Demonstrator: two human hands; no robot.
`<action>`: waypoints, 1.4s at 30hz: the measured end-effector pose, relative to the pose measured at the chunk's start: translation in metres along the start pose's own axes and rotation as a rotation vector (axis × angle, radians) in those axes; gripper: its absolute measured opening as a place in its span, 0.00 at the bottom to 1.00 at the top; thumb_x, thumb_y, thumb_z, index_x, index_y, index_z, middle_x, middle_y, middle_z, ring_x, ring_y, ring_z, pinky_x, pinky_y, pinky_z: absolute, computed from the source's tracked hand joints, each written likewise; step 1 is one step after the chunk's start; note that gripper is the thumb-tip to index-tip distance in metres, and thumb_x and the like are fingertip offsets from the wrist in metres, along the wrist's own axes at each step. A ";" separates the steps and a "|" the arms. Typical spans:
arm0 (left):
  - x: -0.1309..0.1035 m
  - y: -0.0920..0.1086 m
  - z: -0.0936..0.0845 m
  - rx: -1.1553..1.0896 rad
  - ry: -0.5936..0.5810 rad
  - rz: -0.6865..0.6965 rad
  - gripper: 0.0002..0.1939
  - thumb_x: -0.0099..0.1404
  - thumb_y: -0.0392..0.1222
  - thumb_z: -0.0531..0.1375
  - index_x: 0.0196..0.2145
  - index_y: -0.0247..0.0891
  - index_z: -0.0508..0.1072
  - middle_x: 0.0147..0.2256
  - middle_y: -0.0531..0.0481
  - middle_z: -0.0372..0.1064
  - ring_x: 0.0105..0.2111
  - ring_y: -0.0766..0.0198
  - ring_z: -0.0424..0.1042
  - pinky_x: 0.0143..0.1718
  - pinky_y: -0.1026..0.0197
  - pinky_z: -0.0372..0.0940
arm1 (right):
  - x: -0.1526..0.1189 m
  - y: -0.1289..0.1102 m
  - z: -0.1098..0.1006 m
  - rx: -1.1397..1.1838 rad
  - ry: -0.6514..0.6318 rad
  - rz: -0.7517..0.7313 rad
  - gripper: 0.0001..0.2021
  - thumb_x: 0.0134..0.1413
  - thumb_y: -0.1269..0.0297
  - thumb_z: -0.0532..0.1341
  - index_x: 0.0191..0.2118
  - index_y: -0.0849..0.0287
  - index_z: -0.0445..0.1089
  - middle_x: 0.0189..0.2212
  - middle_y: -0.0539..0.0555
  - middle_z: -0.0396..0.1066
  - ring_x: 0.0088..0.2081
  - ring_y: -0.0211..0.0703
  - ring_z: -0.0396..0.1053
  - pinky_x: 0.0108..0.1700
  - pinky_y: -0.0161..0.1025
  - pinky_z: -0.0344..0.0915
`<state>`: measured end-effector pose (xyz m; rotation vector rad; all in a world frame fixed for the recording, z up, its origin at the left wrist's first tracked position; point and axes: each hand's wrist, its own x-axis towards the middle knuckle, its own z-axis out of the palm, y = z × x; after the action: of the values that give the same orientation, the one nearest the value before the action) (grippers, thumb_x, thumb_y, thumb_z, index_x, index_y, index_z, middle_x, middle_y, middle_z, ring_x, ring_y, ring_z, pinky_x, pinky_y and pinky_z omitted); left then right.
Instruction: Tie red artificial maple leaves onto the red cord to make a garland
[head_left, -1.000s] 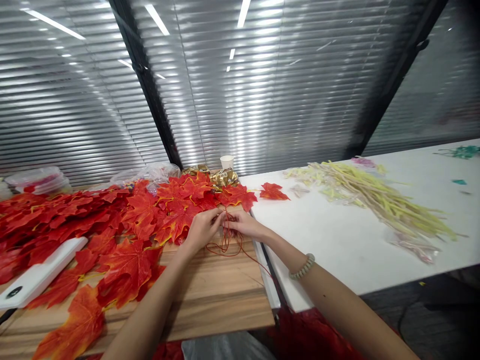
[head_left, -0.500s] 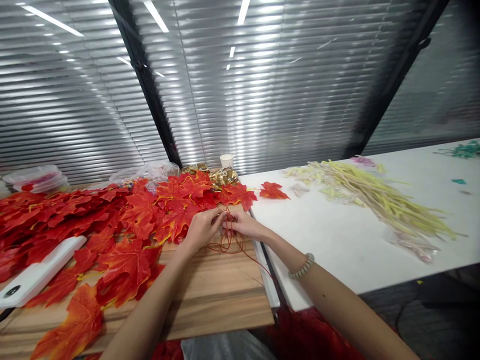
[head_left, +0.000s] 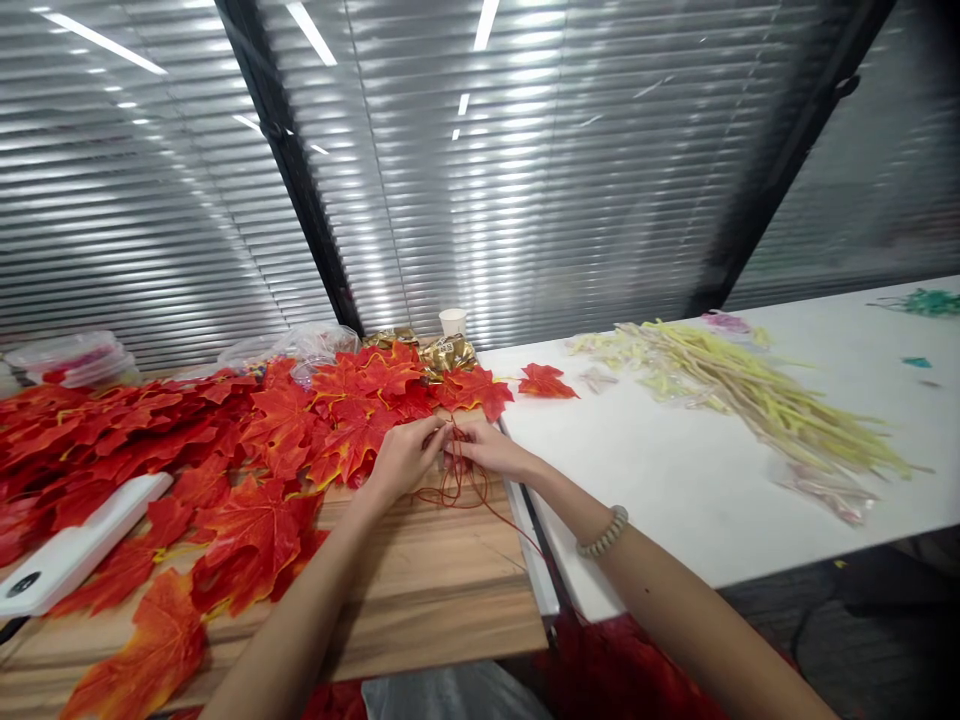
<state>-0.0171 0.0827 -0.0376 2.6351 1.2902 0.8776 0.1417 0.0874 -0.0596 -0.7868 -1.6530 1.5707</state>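
My left hand (head_left: 409,452) and my right hand (head_left: 484,445) meet over the front of the wood-grain table, fingertips pinched close together. Between them is a tangle of thin red cord (head_left: 452,492), looped below the fingers. One strand of it trails right across the table's edge and downward. Both hands are closed on the cord; the exact spot under the fingertips is too small to make out. Just behind the hands lie red artificial maple leaves (head_left: 367,430) with yellow edges. A bead bracelet (head_left: 604,533) circles my right wrist.
A white power bank (head_left: 82,545) lies among leaves at left. Gold packets (head_left: 448,356), a paper cup (head_left: 453,322) and plastic bags (head_left: 319,342) stand behind. On the white table (head_left: 637,500) are one leaf (head_left: 547,381), yellow strips (head_left: 757,390) and small packets (head_left: 825,490).
Hardly anything differs. My hands stay pinched together in the same place, and the cord loops below them have shifted only slightly.
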 end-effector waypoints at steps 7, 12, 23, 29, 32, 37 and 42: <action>0.000 -0.001 -0.001 0.027 0.012 0.020 0.13 0.65 0.42 0.48 0.26 0.36 0.67 0.21 0.51 0.66 0.21 0.68 0.62 0.24 0.68 0.52 | 0.004 0.006 -0.001 0.019 0.013 -0.019 0.13 0.46 0.55 0.61 0.26 0.62 0.65 0.22 0.49 0.66 0.21 0.33 0.64 0.24 0.32 0.62; 0.000 -0.001 -0.001 0.031 0.011 0.022 0.13 0.65 0.41 0.48 0.26 0.36 0.67 0.23 0.51 0.67 0.21 0.68 0.63 0.24 0.68 0.52 | 0.003 0.006 0.000 0.027 0.014 -0.011 0.12 0.47 0.57 0.60 0.26 0.62 0.65 0.21 0.48 0.66 0.20 0.32 0.63 0.24 0.31 0.62; 0.000 -0.003 0.001 0.044 0.001 0.024 0.13 0.65 0.42 0.48 0.25 0.37 0.65 0.23 0.51 0.66 0.22 0.68 0.62 0.25 0.68 0.52 | 0.002 0.005 -0.001 -0.020 0.010 -0.016 0.10 0.49 0.60 0.59 0.27 0.63 0.65 0.21 0.48 0.66 0.20 0.32 0.63 0.24 0.31 0.62; -0.001 -0.001 0.000 0.019 -0.003 0.022 0.14 0.65 0.43 0.47 0.26 0.37 0.66 0.23 0.51 0.66 0.22 0.68 0.63 0.25 0.68 0.53 | 0.003 0.007 -0.002 -0.037 0.012 -0.016 0.13 0.48 0.56 0.60 0.28 0.63 0.65 0.21 0.49 0.66 0.21 0.33 0.63 0.25 0.32 0.62; -0.001 -0.001 0.000 0.030 -0.001 0.025 0.14 0.65 0.43 0.47 0.27 0.37 0.66 0.23 0.51 0.66 0.22 0.68 0.63 0.25 0.68 0.53 | 0.003 0.007 -0.002 -0.036 0.010 -0.007 0.14 0.47 0.55 0.60 0.28 0.63 0.65 0.21 0.49 0.66 0.21 0.33 0.64 0.25 0.32 0.62; 0.000 -0.001 0.000 0.046 -0.003 0.033 0.14 0.66 0.43 0.47 0.27 0.37 0.66 0.23 0.51 0.67 0.22 0.68 0.64 0.25 0.67 0.53 | 0.004 0.008 -0.001 -0.015 0.011 0.004 0.15 0.46 0.54 0.61 0.28 0.63 0.65 0.20 0.49 0.65 0.21 0.34 0.64 0.25 0.32 0.62; -0.001 -0.001 0.000 0.048 -0.007 0.027 0.14 0.66 0.43 0.47 0.27 0.37 0.66 0.23 0.51 0.67 0.22 0.68 0.64 0.25 0.68 0.53 | 0.003 0.007 -0.002 -0.028 0.004 0.000 0.15 0.47 0.54 0.60 0.28 0.63 0.65 0.20 0.49 0.65 0.21 0.34 0.64 0.24 0.32 0.62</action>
<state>-0.0181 0.0831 -0.0384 2.6956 1.2937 0.8509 0.1410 0.0913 -0.0661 -0.8042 -1.6753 1.5481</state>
